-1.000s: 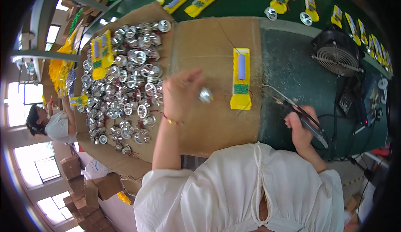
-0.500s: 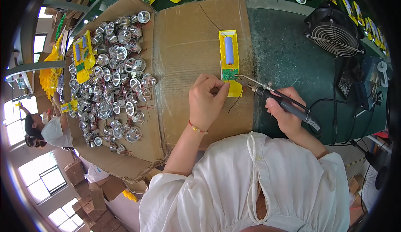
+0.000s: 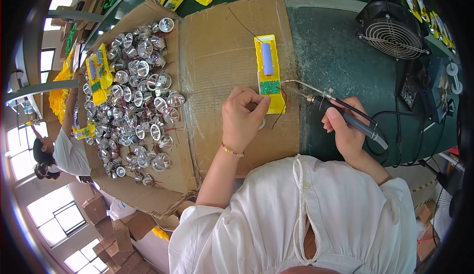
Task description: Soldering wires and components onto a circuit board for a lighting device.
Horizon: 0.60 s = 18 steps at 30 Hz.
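Observation:
On the cardboard lies a yellow plastic housing (image 3: 275, 71) with a blue-purple cylindrical battery (image 3: 267, 59) and a green circuit board (image 3: 269, 87). Thin wires curl off the board's right side and the housing's top. Over the housing's lower left edge, my left hand (image 3: 243, 113) is closed in a pinch; what its fingertips grip is hidden. A small round pale edge shows beneath that hand. My right hand (image 3: 349, 128) grips a soldering iron (image 3: 340, 118) with a thin metal feed tube (image 3: 306, 85) alongside. The iron's tip points at the board's right side, apparently just off it.
Left of the work spot, a cardboard box (image 3: 173, 185) holds many silver reflectors (image 3: 143, 69) with wires, plus yellow housings (image 3: 99, 79). A black fan (image 3: 392, 37) with a wire guard stands at the back right, near cables and a solder spool (image 3: 454, 78). Another person (image 3: 69, 150) is at far left.
The soldering iron and my right hand have shifted slightly right, drawing the tip back from the board. My left hand stays in its pinch beside the housing. The other person's arm has moved.

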Each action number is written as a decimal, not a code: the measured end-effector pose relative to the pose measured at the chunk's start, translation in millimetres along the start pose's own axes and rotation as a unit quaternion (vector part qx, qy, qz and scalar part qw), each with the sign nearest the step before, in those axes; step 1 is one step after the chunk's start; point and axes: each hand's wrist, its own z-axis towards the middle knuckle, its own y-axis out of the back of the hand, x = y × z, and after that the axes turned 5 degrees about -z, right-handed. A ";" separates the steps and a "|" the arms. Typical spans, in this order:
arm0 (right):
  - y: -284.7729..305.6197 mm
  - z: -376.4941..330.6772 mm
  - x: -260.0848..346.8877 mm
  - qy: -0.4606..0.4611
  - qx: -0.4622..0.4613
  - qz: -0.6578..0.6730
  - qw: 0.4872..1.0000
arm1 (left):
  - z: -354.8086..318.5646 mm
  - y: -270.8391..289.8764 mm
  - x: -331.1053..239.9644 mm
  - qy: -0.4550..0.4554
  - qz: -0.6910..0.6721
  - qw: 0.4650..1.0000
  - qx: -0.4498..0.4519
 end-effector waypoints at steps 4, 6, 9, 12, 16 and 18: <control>1.3 -0.7 -3.2 -0.004 0.013 0.009 1.000 | 0.6 0.4 -1.1 0.009 0.001 1.000 0.002; 0.6 -0.8 -3.4 -0.011 0.015 0.008 1.000 | 0.0 1.4 0.0 0.008 0.005 1.000 -0.001; 2.0 -0.6 -3.2 -0.016 0.013 0.012 1.000 | 0.4 6.6 0.4 0.029 -0.007 1.000 0.006; 6.6 -1.4 -2.5 -0.013 -0.006 0.004 1.000 | 5.3 32.9 1.1 -0.054 0.026 0.995 -0.076; 7.5 -1.5 -3.6 0.004 0.004 0.000 1.000 | 0.6 57.2 15.5 0.024 0.096 0.993 -0.057; 6.0 -2.0 -3.6 0.010 0.008 -0.017 1.000 | -2.9 41.0 12.0 0.026 0.106 0.994 -0.002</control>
